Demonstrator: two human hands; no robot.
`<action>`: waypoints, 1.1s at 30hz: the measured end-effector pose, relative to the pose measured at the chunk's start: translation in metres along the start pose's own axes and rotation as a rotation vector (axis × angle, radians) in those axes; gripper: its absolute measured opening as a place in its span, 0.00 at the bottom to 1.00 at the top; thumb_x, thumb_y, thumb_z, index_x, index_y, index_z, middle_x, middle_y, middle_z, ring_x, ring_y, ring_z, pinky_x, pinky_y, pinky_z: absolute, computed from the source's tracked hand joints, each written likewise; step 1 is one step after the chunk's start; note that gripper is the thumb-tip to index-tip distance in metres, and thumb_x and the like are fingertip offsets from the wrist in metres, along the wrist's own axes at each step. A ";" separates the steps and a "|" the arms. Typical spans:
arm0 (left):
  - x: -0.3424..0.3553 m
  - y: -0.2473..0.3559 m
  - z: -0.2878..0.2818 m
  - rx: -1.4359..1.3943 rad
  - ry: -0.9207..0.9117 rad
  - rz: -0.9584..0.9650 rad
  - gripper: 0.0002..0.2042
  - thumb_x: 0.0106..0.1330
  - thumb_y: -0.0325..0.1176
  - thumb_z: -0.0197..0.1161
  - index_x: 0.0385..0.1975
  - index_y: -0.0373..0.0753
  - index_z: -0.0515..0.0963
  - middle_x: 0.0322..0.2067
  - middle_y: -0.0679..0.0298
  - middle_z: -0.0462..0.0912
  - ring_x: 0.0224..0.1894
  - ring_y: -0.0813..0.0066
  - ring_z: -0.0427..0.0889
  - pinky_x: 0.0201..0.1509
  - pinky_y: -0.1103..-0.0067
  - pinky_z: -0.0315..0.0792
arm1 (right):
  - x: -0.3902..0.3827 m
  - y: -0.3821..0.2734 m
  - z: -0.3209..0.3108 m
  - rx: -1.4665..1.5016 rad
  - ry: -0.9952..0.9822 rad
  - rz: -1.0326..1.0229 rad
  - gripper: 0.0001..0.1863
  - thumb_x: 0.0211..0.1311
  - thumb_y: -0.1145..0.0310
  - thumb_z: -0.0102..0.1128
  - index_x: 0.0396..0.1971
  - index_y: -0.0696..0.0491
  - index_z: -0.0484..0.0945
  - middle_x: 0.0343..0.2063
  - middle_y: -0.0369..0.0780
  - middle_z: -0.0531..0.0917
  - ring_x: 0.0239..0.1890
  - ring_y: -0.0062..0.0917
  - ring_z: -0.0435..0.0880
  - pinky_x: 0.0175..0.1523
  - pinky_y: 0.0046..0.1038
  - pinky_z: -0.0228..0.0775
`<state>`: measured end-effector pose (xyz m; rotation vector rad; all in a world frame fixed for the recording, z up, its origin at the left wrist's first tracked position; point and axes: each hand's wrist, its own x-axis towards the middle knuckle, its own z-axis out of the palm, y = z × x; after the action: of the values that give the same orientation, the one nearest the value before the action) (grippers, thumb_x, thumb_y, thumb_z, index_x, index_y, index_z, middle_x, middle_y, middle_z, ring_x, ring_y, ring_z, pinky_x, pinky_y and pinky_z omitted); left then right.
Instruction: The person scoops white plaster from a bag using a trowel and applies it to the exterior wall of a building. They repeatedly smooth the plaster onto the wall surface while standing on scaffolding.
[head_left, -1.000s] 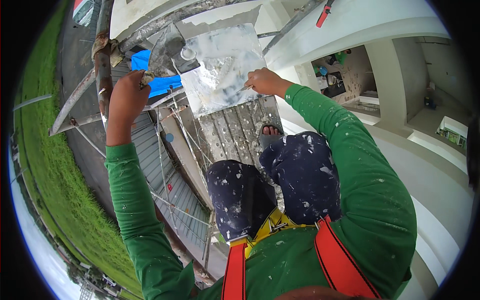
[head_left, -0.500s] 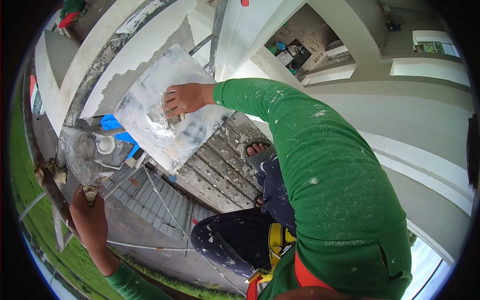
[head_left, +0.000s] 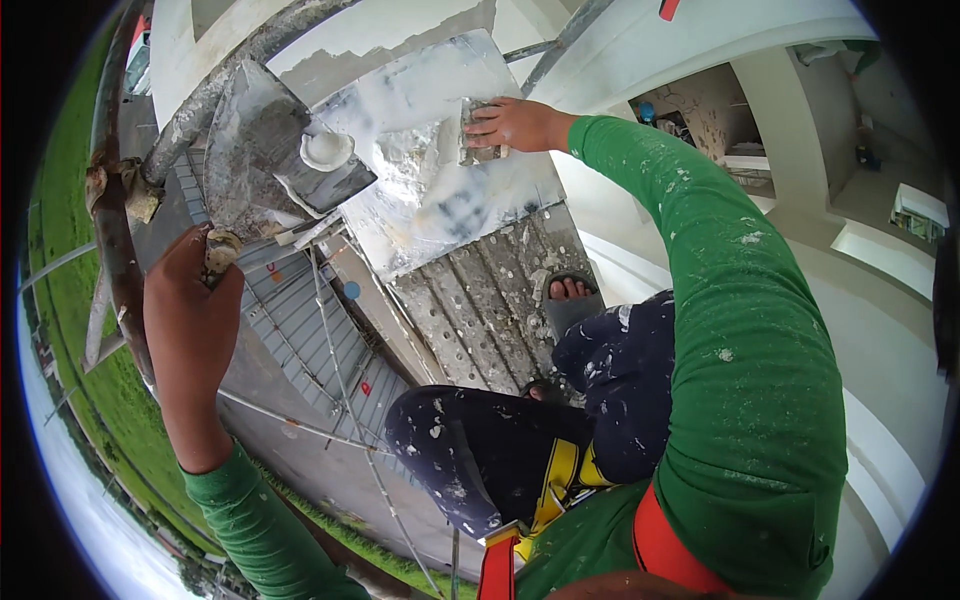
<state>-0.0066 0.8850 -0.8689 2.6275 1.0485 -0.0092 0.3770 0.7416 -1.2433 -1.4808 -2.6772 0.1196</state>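
While a platform (head_left: 470,310) seemingly props the paste-smeared board (head_left: 450,225), the left hand (head_left: 192,310) clenches a grey plate (head_left: 245,135) by its handle (head_left: 222,250); the right hand (head_left: 525,125) grasps a scraper (head_left: 476,155) over the board; the plate, seemingly level, carries a white lump (head_left: 327,150).

Diffuse daylight brightens the scene, whitest in the cloudy sky (head_left: 85,500) at lower left; shadows are faint. Fisheye distortion bows the scaffold pipe (head_left: 120,255) near the left edge; the dim room (head_left: 705,100) seems blurred.
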 end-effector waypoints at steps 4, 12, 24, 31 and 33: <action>0.006 0.003 0.004 0.031 0.017 0.020 0.08 0.57 0.22 0.58 0.36 0.30 0.77 0.25 0.50 0.79 0.26 0.57 0.76 0.35 0.71 0.71 | -0.012 0.000 -0.053 0.085 -0.432 0.157 0.25 0.62 0.73 0.54 0.58 0.38 0.78 0.61 0.28 0.78 0.65 0.29 0.71 0.75 0.41 0.53; -0.003 0.007 0.004 -0.004 0.064 0.036 0.08 0.55 0.23 0.60 0.35 0.29 0.76 0.27 0.47 0.77 0.28 0.47 0.76 0.35 0.69 0.71 | 0.028 -0.022 -0.016 0.069 -0.022 0.040 0.26 0.64 0.74 0.50 0.59 0.35 0.77 0.66 0.27 0.73 0.70 0.28 0.66 0.75 0.42 0.53; 0.000 0.007 -0.002 -0.100 -0.002 0.009 0.10 0.53 0.20 0.58 0.35 0.30 0.79 0.27 0.50 0.81 0.28 0.57 0.80 0.34 0.72 0.72 | 0.093 -0.009 -0.039 -0.073 -0.328 0.159 0.16 0.63 0.69 0.51 0.41 0.35 0.87 0.38 0.30 0.87 0.48 0.28 0.83 0.66 0.43 0.62; -0.004 0.002 -0.006 -0.245 -0.029 -0.065 0.05 0.60 0.24 0.63 0.33 0.29 0.78 0.19 0.62 0.75 0.23 0.79 0.70 0.28 0.77 0.65 | 0.017 -0.025 -0.035 -0.030 -0.357 0.181 0.16 0.60 0.70 0.52 0.38 0.37 0.88 0.33 0.35 0.87 0.42 0.29 0.84 0.62 0.42 0.65; -0.005 0.006 -0.008 -0.262 -0.037 -0.103 0.06 0.63 0.27 0.66 0.32 0.30 0.78 0.16 0.66 0.72 0.22 0.83 0.66 0.26 0.78 0.62 | 0.009 -0.036 -0.062 0.046 -0.308 0.278 0.15 0.57 0.72 0.56 0.39 0.40 0.88 0.35 0.36 0.88 0.37 0.32 0.85 0.55 0.38 0.69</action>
<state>-0.0067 0.8799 -0.8594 2.3295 1.0912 0.0530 0.3483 0.7322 -1.1774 -1.9539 -2.6435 0.4586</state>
